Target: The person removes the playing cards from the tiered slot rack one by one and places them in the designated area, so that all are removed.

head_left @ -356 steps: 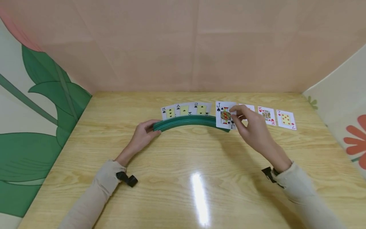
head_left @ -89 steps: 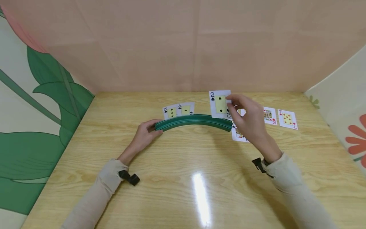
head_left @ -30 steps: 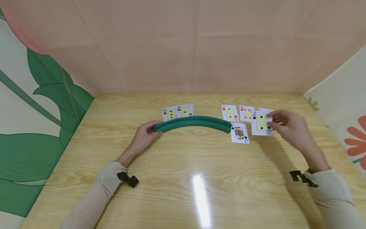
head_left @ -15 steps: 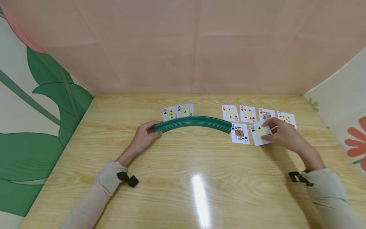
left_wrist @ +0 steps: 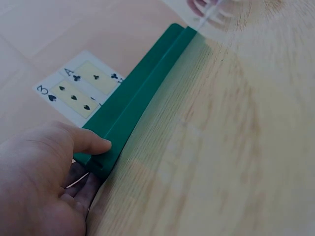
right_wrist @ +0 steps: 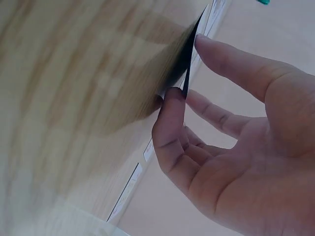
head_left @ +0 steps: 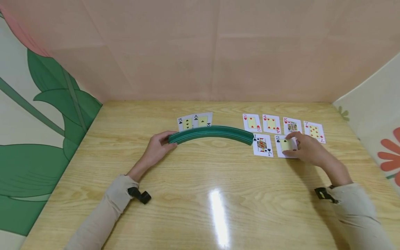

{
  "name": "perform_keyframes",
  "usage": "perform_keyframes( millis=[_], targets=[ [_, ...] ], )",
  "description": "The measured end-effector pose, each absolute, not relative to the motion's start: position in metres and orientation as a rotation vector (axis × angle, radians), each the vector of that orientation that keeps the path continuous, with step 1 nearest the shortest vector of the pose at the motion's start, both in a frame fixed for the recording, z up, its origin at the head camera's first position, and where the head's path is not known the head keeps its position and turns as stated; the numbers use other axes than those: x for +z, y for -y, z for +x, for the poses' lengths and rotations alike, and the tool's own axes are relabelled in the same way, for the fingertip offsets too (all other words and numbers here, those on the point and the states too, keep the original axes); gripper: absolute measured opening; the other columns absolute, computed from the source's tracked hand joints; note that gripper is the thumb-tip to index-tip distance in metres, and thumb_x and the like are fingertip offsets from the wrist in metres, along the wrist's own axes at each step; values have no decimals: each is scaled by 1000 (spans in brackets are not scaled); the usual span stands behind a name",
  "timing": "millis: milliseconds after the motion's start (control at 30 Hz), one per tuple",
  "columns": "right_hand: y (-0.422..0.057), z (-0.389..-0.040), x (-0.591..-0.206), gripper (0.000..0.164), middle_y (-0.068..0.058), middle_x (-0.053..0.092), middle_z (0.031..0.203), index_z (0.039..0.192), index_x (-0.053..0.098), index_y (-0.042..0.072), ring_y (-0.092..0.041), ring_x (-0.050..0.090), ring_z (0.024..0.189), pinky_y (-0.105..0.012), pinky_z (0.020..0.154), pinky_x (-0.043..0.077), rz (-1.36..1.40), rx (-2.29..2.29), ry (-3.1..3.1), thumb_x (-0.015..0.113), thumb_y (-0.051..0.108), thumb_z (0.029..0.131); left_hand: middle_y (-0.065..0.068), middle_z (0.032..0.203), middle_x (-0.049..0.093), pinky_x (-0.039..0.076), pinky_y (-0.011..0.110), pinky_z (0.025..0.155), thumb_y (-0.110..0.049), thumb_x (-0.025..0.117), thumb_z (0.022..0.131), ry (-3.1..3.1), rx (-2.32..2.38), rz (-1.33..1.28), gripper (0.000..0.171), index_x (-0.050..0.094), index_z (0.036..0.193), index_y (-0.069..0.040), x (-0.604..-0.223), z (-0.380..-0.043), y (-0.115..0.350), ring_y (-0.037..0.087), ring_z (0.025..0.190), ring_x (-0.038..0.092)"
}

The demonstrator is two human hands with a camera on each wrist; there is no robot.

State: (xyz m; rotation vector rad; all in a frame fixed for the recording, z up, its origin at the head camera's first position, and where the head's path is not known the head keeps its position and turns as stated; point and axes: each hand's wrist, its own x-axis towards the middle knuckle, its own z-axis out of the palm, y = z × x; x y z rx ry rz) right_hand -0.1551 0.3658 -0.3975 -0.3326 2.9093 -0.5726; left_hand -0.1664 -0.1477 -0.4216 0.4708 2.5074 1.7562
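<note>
My left hand (head_left: pixel 158 147) grips the left end of a curved green card holder (head_left: pixel 212 131), thumb on its front face in the left wrist view. The three of spades (head_left: pixel 186 123) and ace of clubs (head_left: pixel 202 120) stand in its slot, overlapping. At the right, my right hand (head_left: pixel 307 150) pinches the two of spades (head_left: pixel 280 148) by its right side, low over the table. The right wrist view shows that card (right_wrist: pixel 191 61) tilted, one edge raised, thumb on its face and a finger under it. Left of it the jack of spades (head_left: pixel 261 146) lies face up by the holder's right end.
Behind these two cards lies a row: two of hearts (head_left: pixel 251 123), four of hearts (head_left: pixel 271 124), king of hearts (head_left: pixel 292 125) and seven of diamonds (head_left: pixel 314 131). The wooden table (head_left: pixel 187 187) meets a pink back wall (head_left: pixel 156 62) and side panels.
The two of spades has left the holder and come rightward, then down beside the jack. Earlier, the jack went from the right hand to the table. The left hand has kept its grip.
</note>
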Motion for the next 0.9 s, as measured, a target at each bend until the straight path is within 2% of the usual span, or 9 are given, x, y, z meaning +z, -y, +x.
perform_keyframes(
  millis=[133, 433, 900],
  targets=[
    [-364, -154, -398, 61, -9, 55, 77, 130, 52, -5, -19, 45, 65, -33, 56, 36, -347, -572, -2905, 78, 30, 87, 20, 127, 63, 49, 46, 100, 3, 68, 91, -2511, 1760, 477, 36, 65, 126, 3, -421, -166, 147, 29, 114, 61],
    [-360, -152, -395, 60, -19, 64, 86, 127, 54, -5, -21, 51, 69, -33, 57, 39, -329, -575, -2884, 79, 31, 86, 19, 127, 63, 49, 46, 99, 3, 68, 90, -2517, 1752, 469, 35, 65, 126, 2, -420, -165, 147, 29, 114, 61],
    [-357, -152, -396, 57, -20, 64, 84, 127, 56, -6, -22, 50, 69, -33, 59, 38, -390, -535, -2912, 79, 28, 86, 19, 124, 64, 50, 46, 97, 3, 68, 90, -2516, 1760, 483, 34, 65, 125, 3, -420, -165, 147, 29, 110, 62]
  ],
)
